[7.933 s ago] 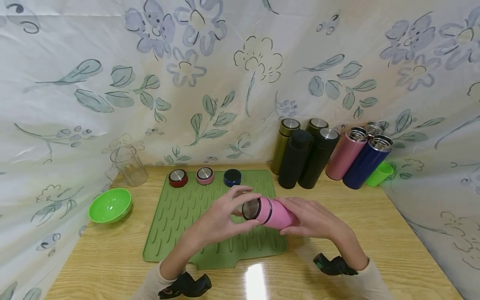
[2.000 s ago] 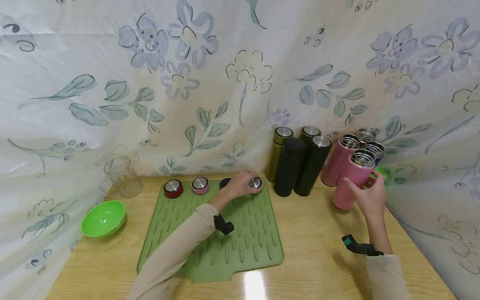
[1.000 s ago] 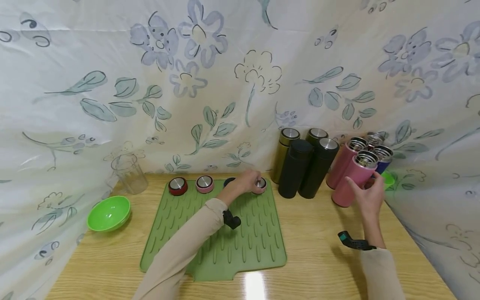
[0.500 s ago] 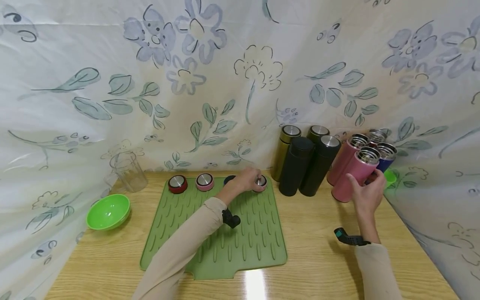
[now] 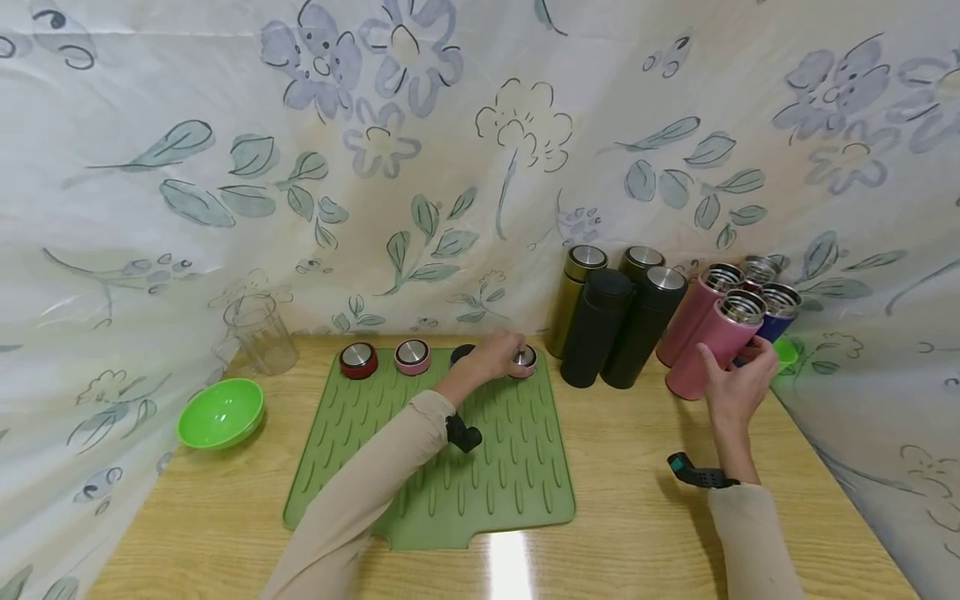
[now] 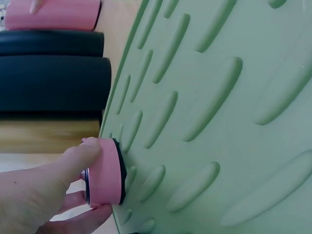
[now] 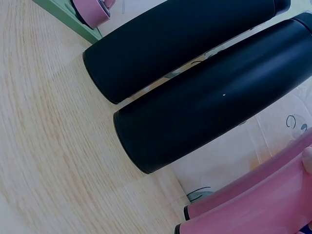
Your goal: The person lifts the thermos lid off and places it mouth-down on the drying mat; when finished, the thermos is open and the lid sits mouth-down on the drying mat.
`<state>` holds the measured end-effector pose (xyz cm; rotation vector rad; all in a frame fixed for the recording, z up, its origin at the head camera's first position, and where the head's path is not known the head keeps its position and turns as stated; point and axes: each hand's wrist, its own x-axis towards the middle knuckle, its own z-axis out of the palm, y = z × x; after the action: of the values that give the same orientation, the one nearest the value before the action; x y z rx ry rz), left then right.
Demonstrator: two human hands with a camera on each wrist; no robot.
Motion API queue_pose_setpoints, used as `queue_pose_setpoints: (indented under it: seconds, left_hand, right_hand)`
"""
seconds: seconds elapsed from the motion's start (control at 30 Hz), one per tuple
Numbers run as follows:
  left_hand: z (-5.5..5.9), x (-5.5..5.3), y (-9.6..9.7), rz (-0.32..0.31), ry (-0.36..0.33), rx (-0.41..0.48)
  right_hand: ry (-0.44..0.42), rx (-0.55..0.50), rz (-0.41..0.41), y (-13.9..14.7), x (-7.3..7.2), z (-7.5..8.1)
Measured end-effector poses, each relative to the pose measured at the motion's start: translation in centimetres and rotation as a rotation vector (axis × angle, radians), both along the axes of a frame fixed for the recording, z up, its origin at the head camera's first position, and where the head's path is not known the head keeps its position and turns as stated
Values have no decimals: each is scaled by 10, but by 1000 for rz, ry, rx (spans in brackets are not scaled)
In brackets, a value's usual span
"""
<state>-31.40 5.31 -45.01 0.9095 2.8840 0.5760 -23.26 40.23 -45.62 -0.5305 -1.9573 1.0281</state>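
At the mat's back right corner, my left hand (image 5: 493, 358) pinches a pink bottle lid (image 5: 525, 360) with a steel top. The left wrist view shows thumb and fingers round this lid (image 6: 106, 173), which sits at the edge of the green mat (image 6: 195, 107). Over on the right, my right hand (image 5: 737, 382) grips an uncapped pink thermos bottle (image 5: 705, 354) by its side, and its steel mouth faces up. Behind that bottle are another uncapped pink bottle (image 5: 690, 310) and a blue one (image 5: 782, 302). The right wrist view catches the held bottle's lower part (image 7: 253, 209).
Red (image 5: 358, 360), pink (image 5: 412, 357) and dark blue (image 5: 461, 353) lids line the mat's back edge, the last partly hidden. Black bottles (image 5: 597, 329) and gold ones (image 5: 572, 304) stand mid-right. A green bowl (image 5: 221, 414) and clear jug (image 5: 262, 333) are left, a green cup (image 5: 786, 354) far right.
Earlier both hands held the capped pink bottle over the mat; now lid and bottle are apart. Lately the right hand has moved the bottle slightly back, towards the other uncapped bottles.
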Motion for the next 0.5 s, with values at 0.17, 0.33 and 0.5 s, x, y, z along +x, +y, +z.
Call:
queue_pose_setpoints:
  seconds: [0.17,0.33,0.5]
  left_hand:
    - [-3,4,2,-15,79,-77]
    - [0,21,-2,35,113,-73]
    - [11,50,-16,19,111,178]
  right_hand:
    - [1,-3,-2,1,0,0]
    - [233,134,12,-5,4,9]
    - [417,339,142,-24,9,28]
